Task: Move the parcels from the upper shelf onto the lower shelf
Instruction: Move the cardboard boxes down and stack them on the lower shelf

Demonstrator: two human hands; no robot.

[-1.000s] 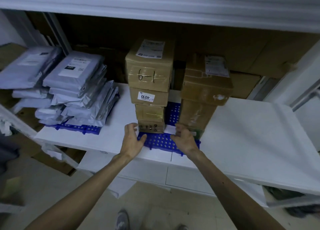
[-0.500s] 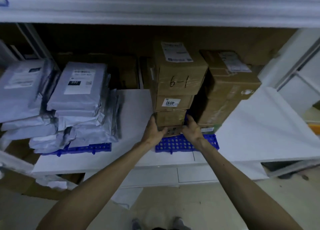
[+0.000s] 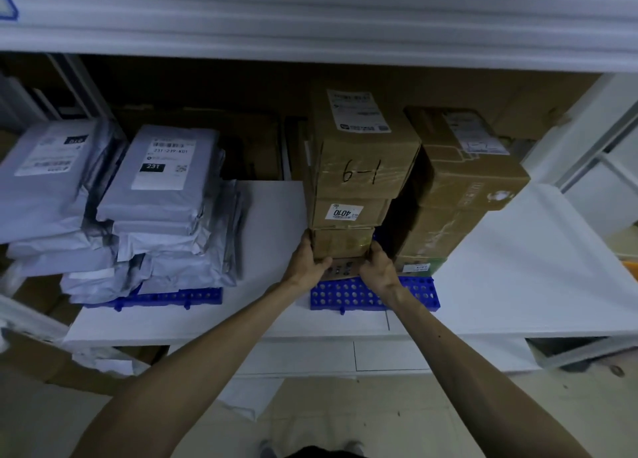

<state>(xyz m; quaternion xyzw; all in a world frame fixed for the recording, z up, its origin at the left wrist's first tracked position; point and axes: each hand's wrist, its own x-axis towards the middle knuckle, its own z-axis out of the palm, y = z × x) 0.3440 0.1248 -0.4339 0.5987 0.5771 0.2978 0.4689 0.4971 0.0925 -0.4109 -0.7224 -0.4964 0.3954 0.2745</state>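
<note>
Both hands grip the base of the tall stack of brown cardboard boxes (image 3: 348,212): the left hand (image 3: 305,264) wraps its left edge, the right hand (image 3: 378,271) its right. The stack stands on a blue perforated plastic mat (image 3: 348,297) on the white shelf board (image 3: 272,216), just beside a second cardboard pile (image 3: 459,181). This looks like the grasp before lifting; next comes a level pull outward, lest the stacked boxes topple
</note>
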